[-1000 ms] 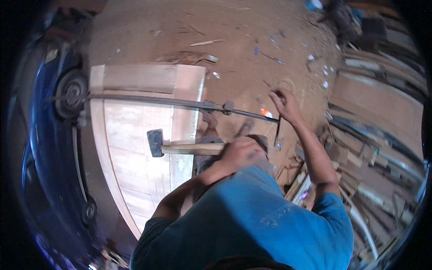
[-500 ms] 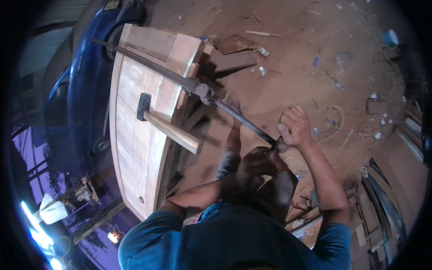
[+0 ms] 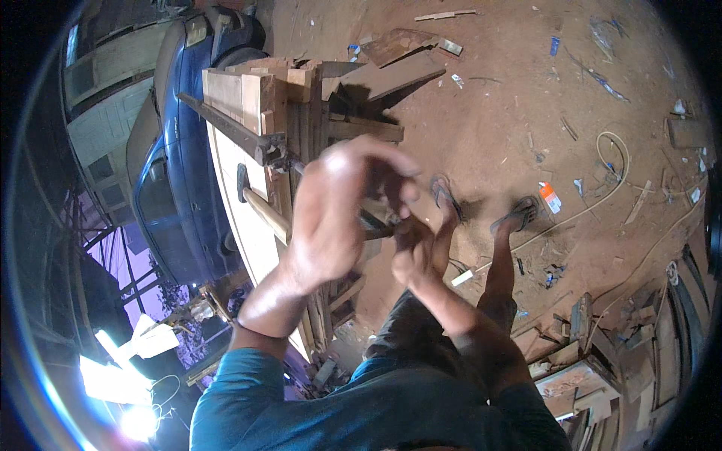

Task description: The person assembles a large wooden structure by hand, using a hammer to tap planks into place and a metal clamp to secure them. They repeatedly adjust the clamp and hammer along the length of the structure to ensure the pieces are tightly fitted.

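Observation:
A long metal bar clamp [image 3: 226, 126] lies across a pale wooden panel [image 3: 252, 240], which looks like a door. Its screw end reaches toward me and partly disappears behind my left hand [image 3: 335, 207]. That hand is raised over the screw end, fingers curved and apart, slightly blurred, with nothing visible in it. My right hand [image 3: 417, 259] is closed around the clamp's handle end, just beyond my left fingertips. A hammer [image 3: 267, 214] with a dark head and wooden handle rests on the panel, its handle end close to my left wrist.
A blue car [image 3: 184, 180] stands close behind the panel on the left. Boards [image 3: 398, 75] lie on the dirt floor ahead. Stacked wood offcuts [image 3: 579, 376] are at the lower right. A thin cable [image 3: 620, 169] and an orange-white packet [image 3: 550, 198] lie near my sandalled feet.
My left hand has risen off the clamp's handle end, up and leftward. My right hand has come down onto that end. My view has shifted, showing my feet.

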`<action>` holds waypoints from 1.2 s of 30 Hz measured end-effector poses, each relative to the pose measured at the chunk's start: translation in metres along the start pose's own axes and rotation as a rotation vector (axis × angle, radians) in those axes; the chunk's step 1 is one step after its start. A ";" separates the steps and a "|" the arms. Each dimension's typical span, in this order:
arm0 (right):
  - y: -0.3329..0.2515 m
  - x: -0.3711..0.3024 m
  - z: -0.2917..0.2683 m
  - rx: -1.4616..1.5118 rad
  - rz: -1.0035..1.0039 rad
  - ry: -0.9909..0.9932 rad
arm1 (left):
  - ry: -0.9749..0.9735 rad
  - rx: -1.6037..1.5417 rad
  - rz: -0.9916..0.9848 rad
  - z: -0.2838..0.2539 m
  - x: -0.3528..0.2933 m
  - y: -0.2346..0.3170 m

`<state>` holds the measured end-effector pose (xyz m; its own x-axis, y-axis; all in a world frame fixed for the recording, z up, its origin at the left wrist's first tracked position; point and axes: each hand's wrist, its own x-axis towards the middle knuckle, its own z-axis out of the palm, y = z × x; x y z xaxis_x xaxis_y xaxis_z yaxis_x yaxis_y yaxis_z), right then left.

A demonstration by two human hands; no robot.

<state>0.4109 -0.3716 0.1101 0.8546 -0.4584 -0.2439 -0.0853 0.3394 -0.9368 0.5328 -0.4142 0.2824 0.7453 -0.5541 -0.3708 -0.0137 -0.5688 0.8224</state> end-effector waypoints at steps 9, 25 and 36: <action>-0.064 -0.052 0.031 0.851 0.813 -0.279 | -0.283 0.504 -0.215 0.060 0.100 -0.044; 0.023 0.016 -0.087 -0.157 -0.529 0.064 | -0.077 -0.128 0.154 -0.029 -0.068 -0.080; -0.034 0.136 -0.065 -0.543 -1.199 -0.490 | 0.090 0.339 0.781 -0.009 -0.112 -0.143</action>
<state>0.4969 -0.4994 0.0922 0.6280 0.1281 0.7676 0.7245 -0.4562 -0.5166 0.4567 -0.2653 0.2104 0.4888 -0.8208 0.2956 -0.7332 -0.2029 0.6490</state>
